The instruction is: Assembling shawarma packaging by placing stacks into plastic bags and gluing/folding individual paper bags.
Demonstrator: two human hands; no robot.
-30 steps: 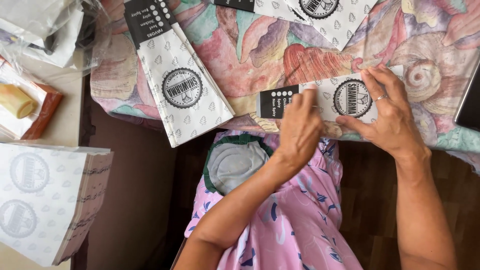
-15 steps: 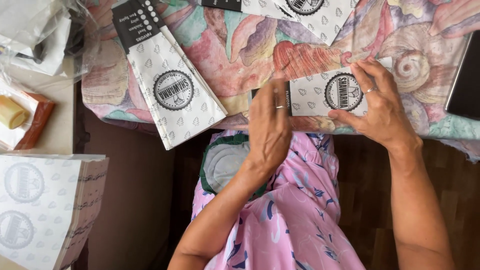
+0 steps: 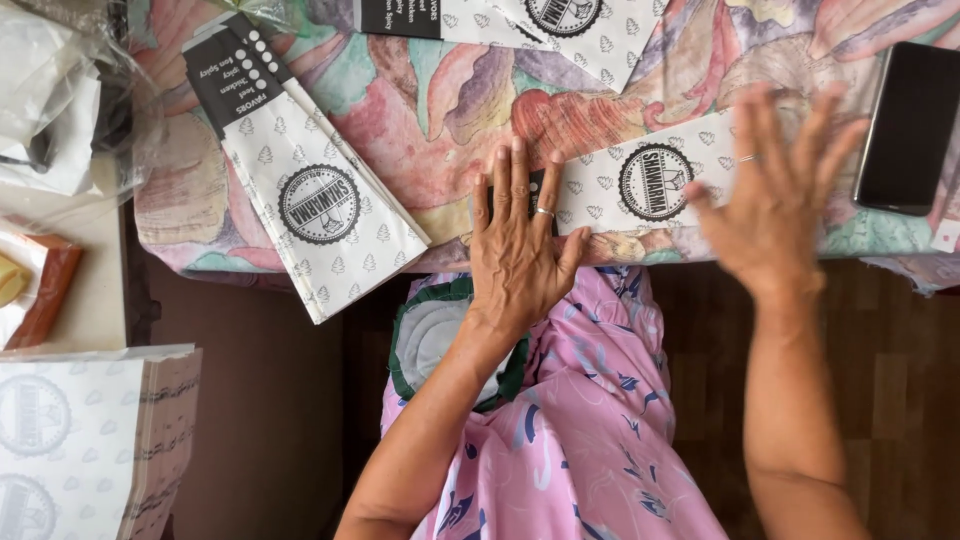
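Note:
A white paper sleeve [image 3: 640, 185] with a round black stamp and leaf print lies at the near edge of a table covered by a flowery cloth [image 3: 450, 90]. My left hand [image 3: 520, 245] presses flat on its black end, fingers spread. My right hand [image 3: 775, 195] hovers blurred over the sleeve's right end, fingers apart and holding nothing. A second folded sleeve [image 3: 305, 190] lies diagonally to the left, and a third sleeve [image 3: 520, 20] sits at the top edge.
A dark phone [image 3: 910, 125] lies on the cloth at the right. A stack of flat printed sleeves [image 3: 90, 440] rests at the lower left. Clear plastic bags [image 3: 60, 100] and a brown box [image 3: 45, 290] sit on a side surface at the left.
My left hand flattened onto the sleeve's black end. My right hand let go of the sleeve and lifted, swinging right with fingers spread. The view shifted slightly.

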